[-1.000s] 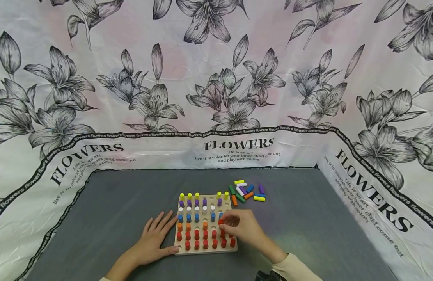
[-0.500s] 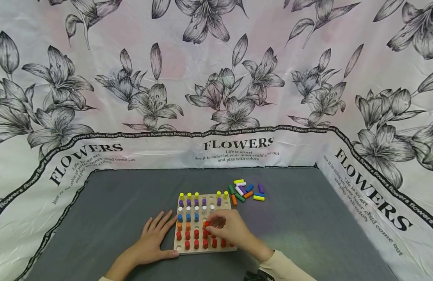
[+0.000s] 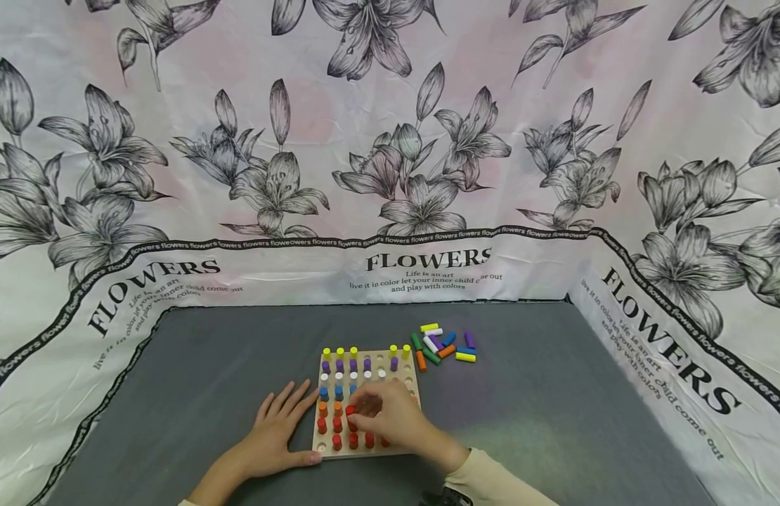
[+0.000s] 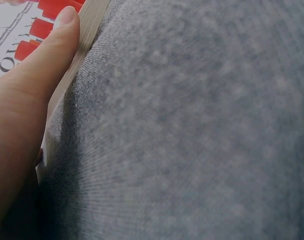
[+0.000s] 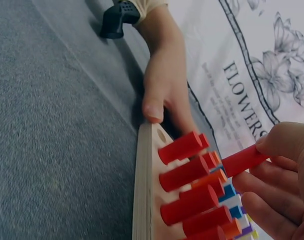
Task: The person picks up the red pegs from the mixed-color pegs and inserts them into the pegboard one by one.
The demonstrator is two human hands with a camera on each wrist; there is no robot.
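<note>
My right hand (image 3: 393, 414) is over the middle of a wooden pegboard (image 5: 143, 195), pinching a red peg (image 5: 244, 160) between thumb and fingers. In the right wrist view that peg is tilted, its lower end near the tops of the standing pegs. My left hand (image 3: 273, 432) lies flat with spread fingers on the grey cloth at the board's left side. Its thumb (image 4: 57, 45) touches the board's edge by the front-left corner. Rows of upright pegs fill much of the board: red in front, then orange, blue, white, purple and yellow. My right hand hides several of them.
Loose pegs in yellow, white, green, purple, blue and orange, such as an orange peg (image 3: 421, 361), lie behind the board to the right. A flower-printed cloth (image 3: 289, 274) hangs behind and at both sides of the grey table surface (image 3: 542, 393).
My right hand has moved left across the board with the red peg, from its right side to about the third column. The left hand stays put.
</note>
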